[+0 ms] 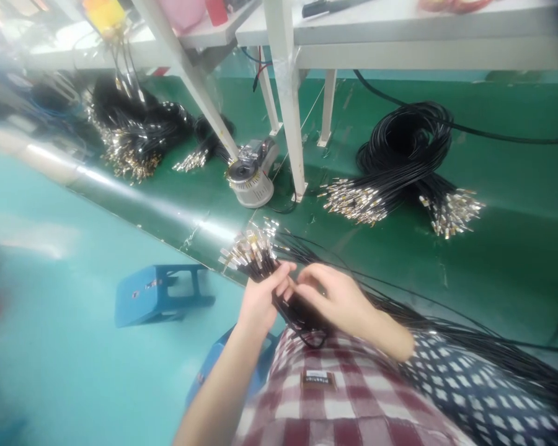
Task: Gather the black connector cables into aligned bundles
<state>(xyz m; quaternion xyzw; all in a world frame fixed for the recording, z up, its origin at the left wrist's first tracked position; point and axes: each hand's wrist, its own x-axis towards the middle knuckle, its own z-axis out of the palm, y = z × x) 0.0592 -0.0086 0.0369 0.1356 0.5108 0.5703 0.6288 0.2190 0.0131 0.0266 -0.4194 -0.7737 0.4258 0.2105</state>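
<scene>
Head view. The left hand [260, 297] closes around a black cable bundle [261, 270] just behind its metal connectors [250, 248], which fan out beyond the fist. The bundle lies in front of the person, its lower part sagging over a checked apron [348, 402] at 5 o'clock from the hands.

The governing relation is the line of the bundle to the fingers: its long axis runs from about 11 o'clock, at the connectors, to about 5 o'clock. The left hand is the nearer of the 2, being in contact with the cables; the right hand [337, 294] comes in from 3 o'clock, its bent fingertips meeting at the left fingers. Whether those tips pinch anything cannot be told.

Also shown, taken from the hands: loose black cables [413, 319] trailing towards 4 o'clock; a white device [253, 191] at 11 o'clock; a cable coil [428, 160] between 1 and 2 o'clock, on the green surface [516, 260]; and a blue stool [137, 300] at 9 o'clock.
</scene>
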